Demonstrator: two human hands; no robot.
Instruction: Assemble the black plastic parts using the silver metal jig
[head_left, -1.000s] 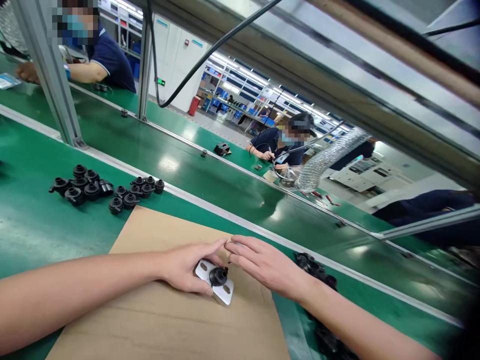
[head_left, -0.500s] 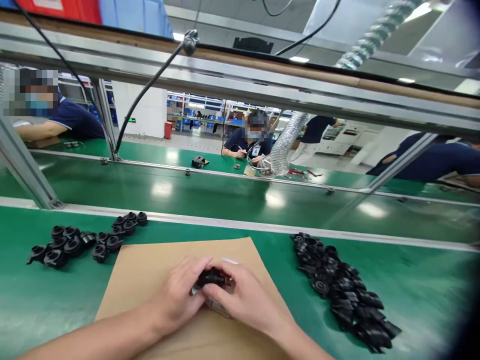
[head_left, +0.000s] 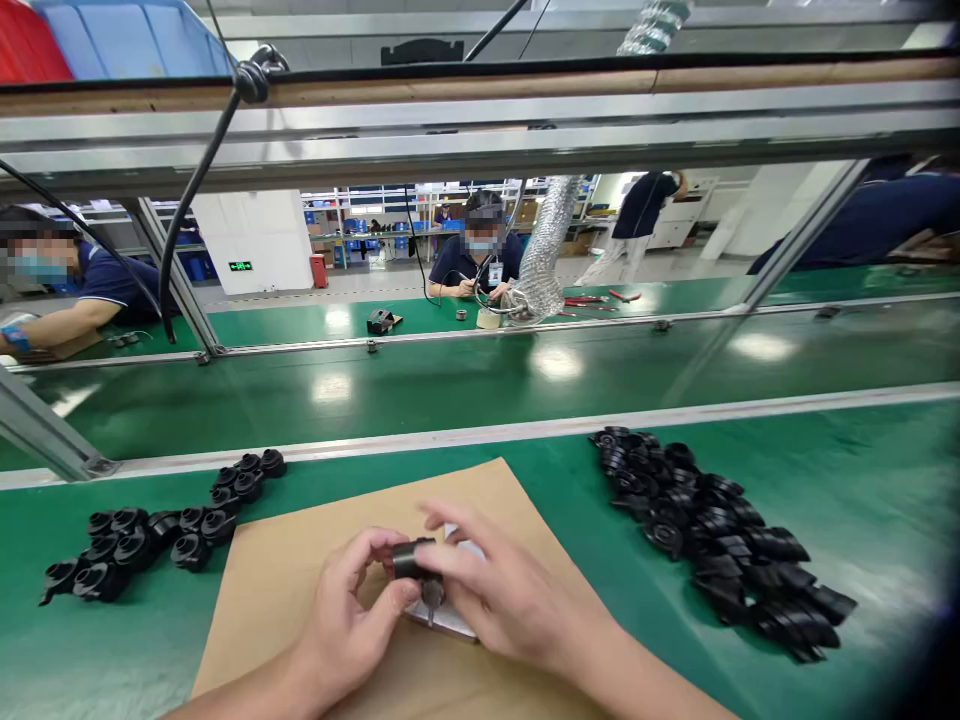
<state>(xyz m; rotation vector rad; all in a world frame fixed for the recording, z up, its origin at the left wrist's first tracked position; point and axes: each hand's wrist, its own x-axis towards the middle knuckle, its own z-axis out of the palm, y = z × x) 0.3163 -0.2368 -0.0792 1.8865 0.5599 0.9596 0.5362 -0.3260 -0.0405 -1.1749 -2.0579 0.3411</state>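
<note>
A small black round plastic part (head_left: 411, 560) is held between my two hands above a sheet of brown cardboard (head_left: 285, 560). My left hand (head_left: 356, 605) grips its left side with thumb and fingers. On the other side, the fingers of my right hand (head_left: 495, 585) close on the part, the index finger slightly raised. Below the part a small greyish metal piece (head_left: 431, 592) sticks down; whether it is joined to the part I cannot tell. A flat white and grey object (head_left: 454, 622) lies on the cardboard, mostly covered by my right hand.
Several black round parts (head_left: 135, 548) stand at left on the green table (head_left: 540, 460). A long heap of black parts (head_left: 712, 530) lies at right. Metal frame posts and a rail (head_left: 480, 140) cross ahead. Co-workers (head_left: 480, 250) sit at the bench beyond.
My view has levelled and shifted. My hands have drawn apart slightly, so the black part and the flat white object beneath show more. My right index finger has lifted.
</note>
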